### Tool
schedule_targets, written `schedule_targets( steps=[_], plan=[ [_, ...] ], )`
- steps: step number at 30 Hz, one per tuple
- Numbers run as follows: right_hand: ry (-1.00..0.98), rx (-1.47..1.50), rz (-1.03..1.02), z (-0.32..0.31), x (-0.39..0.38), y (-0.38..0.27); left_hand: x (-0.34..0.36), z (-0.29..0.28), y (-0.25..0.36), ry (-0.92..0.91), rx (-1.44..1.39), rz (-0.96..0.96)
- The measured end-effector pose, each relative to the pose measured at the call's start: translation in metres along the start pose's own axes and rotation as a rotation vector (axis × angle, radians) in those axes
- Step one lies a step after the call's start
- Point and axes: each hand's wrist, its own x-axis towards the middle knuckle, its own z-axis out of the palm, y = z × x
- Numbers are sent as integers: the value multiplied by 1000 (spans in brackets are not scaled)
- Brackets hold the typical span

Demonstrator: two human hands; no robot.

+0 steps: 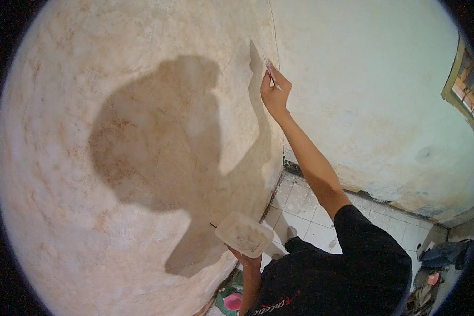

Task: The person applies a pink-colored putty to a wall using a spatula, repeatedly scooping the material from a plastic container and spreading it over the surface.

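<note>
My right hand point(277, 96) is raised toward the corner of two walls, its fingers closed round the slim pinkish-white handle of a putty knife point(255, 54). The thin grey blade lies close to the blotchy beige wall point(158, 31); whether it touches is hard to tell. Low in front of my body, my left hand point(246, 259) grips a whitish plastic tub point(229, 236) from beneath. Pale, smeared material point(246, 234) lies in the bottom of the tub. Most of the left fingers are hidden under it.
A pale green wall point(363, 79) meets the beige one at the corner, with a framed opening point(450, 87) at far right. White floor tiles point(300, 203) carry splatters. A pink bowl point(233, 301) sits at the beige wall's foot. Dark cloth items point(442, 255) lie at lower right.
</note>
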Motion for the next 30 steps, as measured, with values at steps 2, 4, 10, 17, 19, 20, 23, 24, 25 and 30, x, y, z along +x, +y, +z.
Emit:
schedule_targets(
  steps=[2,4,10,17,19,20,23,24,25,30],
  plan=[
    [-9,-20,-29,4,2,18,-8,31,4,15,213,22],
    [-165,-88,-66,13,-2,18,-11,33,8,39,433,60],
    [-341,-40,-80,3,-51,-6,-9,-22,-21,18,61,-130],
    [-105,-34,-67,-43,-57,4,-15,39,-11,23,-148,-486],
    [-81,-30,73,-33,-16,-1,-17,45,-7,45,-174,-540],
    [-59,35,144,-27,5,-5,-20,42,-8,46,-152,-509],
    [-8,194,113,-4,47,24,-19,39,-10,-34,-258,-529],
    [-9,197,113,-1,44,23,-19,37,-10,-107,-389,-561],
    [-57,124,-4,2,38,21,-19,34,-11,-108,-389,-559],
    [-185,-14,-33,-11,-36,-16,-18,28,-11,37,-225,-537]
  ],
)
